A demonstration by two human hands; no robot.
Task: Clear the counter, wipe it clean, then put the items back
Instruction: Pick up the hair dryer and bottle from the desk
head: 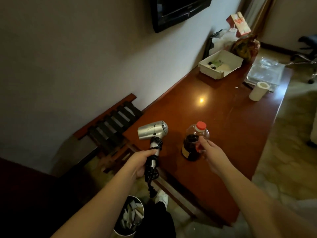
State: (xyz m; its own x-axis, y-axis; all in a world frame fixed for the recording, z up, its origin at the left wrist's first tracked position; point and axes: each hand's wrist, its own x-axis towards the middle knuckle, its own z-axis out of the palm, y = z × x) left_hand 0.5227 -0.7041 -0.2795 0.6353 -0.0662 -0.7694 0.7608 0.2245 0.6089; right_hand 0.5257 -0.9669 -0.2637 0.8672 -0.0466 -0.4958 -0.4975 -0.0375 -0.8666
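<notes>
My left hand (140,163) grips the handle of a silver hair dryer (151,131), its black cord wound round the handle and the plug dangling below. The dryer's body hovers over the near left corner of the reddish wooden counter (223,121). My right hand (211,152) holds the red handle of a clear jug (194,143) with a red cap and dark liquid, which stands on or just above the counter's near end.
Farther along the counter are a white tray (221,64) of small toiletries, a roll of white paper (258,91), a clear plastic sheet with a glass dish (266,69), and bags and a carton (240,24) at the far end. A wooden luggage rack (109,124) stands left; a waste bin (129,215) sits below.
</notes>
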